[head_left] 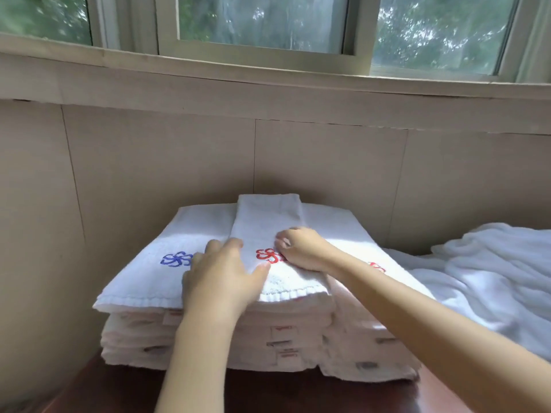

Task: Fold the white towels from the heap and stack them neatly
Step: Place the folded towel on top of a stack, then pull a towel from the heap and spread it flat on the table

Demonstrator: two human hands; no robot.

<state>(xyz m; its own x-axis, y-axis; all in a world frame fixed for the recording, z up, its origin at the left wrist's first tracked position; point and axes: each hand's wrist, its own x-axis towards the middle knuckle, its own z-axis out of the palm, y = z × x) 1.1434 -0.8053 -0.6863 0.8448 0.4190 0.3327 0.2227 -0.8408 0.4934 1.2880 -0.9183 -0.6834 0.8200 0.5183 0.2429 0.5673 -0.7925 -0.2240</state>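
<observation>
Flat and spread, the left hand [222,278] presses its palm and straight fingers on the near end of the narrow folded towel [265,222] that lies on top of the stack. The right hand [301,248] has its fingers curled down onto the same towel. I cannot tell whether they pinch the cloth or only press it.

A wide window [262,22] with green trees behind it runs across the top, above a beige panelled wall [328,174]. A dark wooden table [268,394] carries everything. On its right side lies the loose heap of white towels [483,281], rumpled and touching the stack. The stack of folded towels [214,338] stands in the middle against the wall, several layers high, in side-by-side piles. The narrow towel lies lengthwise along the middle of the stack's top. A blue flower mark [176,259] shows on the towel to its left, just beside the left hand's fingers. A red flower mark [267,255] sits on the narrow towel between the two hands. Small labels [277,330] show on the stack's front edges.
</observation>
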